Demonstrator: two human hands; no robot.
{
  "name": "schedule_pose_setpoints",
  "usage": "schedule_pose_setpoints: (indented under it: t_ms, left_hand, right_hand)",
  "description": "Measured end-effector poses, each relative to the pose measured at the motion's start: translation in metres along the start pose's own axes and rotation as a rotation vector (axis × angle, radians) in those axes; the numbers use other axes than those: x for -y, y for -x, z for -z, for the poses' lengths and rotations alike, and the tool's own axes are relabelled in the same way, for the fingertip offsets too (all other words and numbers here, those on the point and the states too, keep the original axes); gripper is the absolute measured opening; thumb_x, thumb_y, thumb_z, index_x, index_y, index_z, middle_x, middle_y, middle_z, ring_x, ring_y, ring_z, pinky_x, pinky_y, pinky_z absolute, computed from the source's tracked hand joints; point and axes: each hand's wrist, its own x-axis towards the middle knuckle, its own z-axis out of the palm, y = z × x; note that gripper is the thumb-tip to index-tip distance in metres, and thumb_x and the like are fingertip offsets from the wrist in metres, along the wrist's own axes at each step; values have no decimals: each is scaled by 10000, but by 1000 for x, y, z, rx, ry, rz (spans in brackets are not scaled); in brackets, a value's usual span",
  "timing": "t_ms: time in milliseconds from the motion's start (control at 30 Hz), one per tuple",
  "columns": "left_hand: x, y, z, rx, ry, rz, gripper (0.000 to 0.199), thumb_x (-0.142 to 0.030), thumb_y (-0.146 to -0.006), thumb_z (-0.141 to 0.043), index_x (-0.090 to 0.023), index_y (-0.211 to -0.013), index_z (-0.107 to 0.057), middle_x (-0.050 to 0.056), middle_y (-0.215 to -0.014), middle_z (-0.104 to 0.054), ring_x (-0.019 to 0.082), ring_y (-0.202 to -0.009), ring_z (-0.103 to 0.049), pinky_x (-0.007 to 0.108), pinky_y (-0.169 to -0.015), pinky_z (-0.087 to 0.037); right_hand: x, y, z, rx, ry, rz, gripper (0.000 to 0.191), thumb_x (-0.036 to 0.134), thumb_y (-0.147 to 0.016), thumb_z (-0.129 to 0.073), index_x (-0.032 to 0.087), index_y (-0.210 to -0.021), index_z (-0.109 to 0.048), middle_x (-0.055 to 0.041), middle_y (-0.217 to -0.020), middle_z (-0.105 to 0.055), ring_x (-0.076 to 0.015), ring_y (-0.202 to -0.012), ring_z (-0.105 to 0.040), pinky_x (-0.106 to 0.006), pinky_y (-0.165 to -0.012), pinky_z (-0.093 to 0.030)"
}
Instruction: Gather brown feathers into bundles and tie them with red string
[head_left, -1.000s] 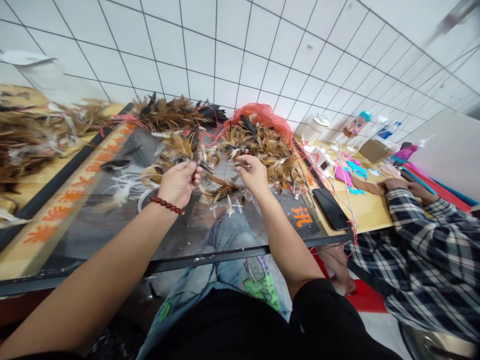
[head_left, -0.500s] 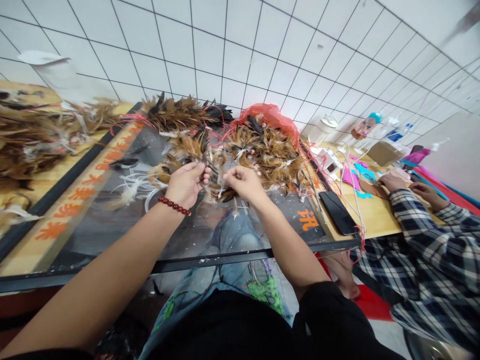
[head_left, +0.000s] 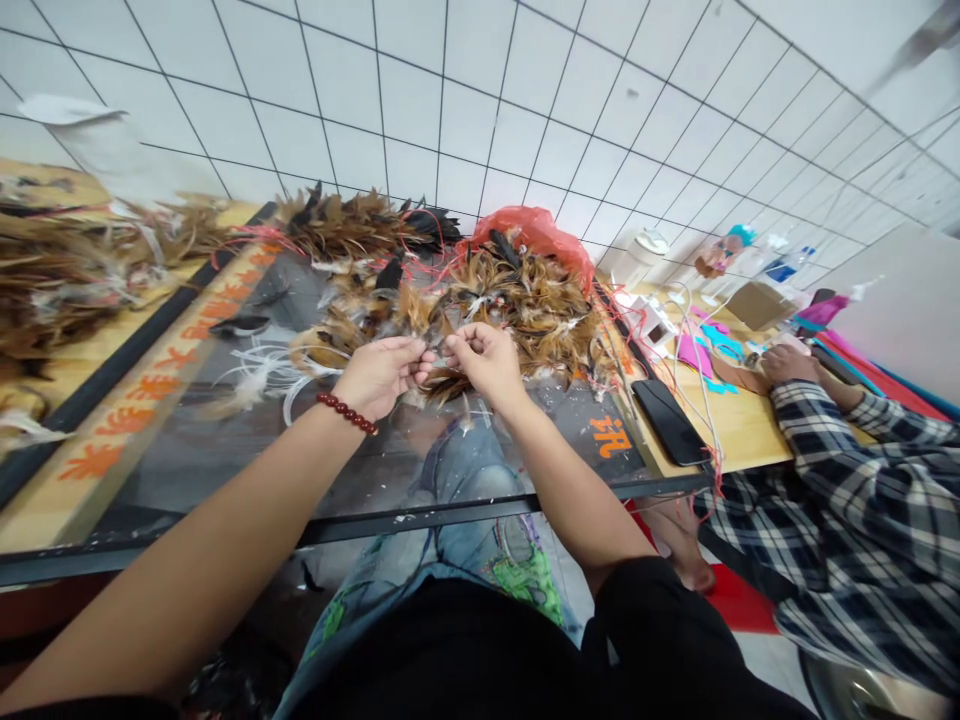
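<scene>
My left hand, with a beaded bracelet on the wrist, is pinched on a feather whose details are hard to make out. My right hand is closed in a pinch close beside it, its fingertips at the same feather. Both hands hover over the dark glass tabletop. Just beyond them spreads a heap of loose brown feathers, some with dark or white parts. Left of my hands lie stripped white quills and a dark feather.
Bundled brown feathers and a red plastic bag stand against the tiled wall. More feathers cover the left side. A phone and red cords lie to the right. A co-worker in a plaid shirt sits there beside coloured pieces.
My hands have come closer together, and the dark feather seen upright at my left fingertips no longer shows there. The co-worker's hands have drawn together.
</scene>
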Motion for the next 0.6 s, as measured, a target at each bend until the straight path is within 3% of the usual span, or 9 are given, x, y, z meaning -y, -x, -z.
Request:
schedule_pose_setpoints:
  t_ms: [167, 333, 600]
  left_hand:
    - [0, -1, 0, -109, 25, -147, 115, -54, -785, -665, -86, -675, -660, 70, -691, -679, 93, -564, -618, 174, -526, -496]
    - [3, 4, -7, -50, -163, -163, 115, -88, -688, -767, -92, -621, -674, 45, -630, -656, 123, -526, -604, 250, -534, -538]
    - [6, 2, -5, 23, -214, -133, 169, -170, -600, -848, -103, -596, -693, 68, -565, -664, 122, -465, -562, 204, -423, -443]
  right_hand:
    - [-1, -3, 3, -20, -33, -87, 194, 366, -805, -636, 191, -742, -579, 24, -637, -656, -109, -572, -635, -206, -559, -481]
    - [3, -4, 4, -17, -100, -133, 171, 327, -798, -648, 190, -726, -577, 25, -605, -651, -101, -542, -620, -199, -541, -487]
    - [6, -3, 2, -40, -105, -134, 191, 358, -802, -654, 201, -746, -559, 48, -582, -619, -98, -539, -611, -201, -552, -494]
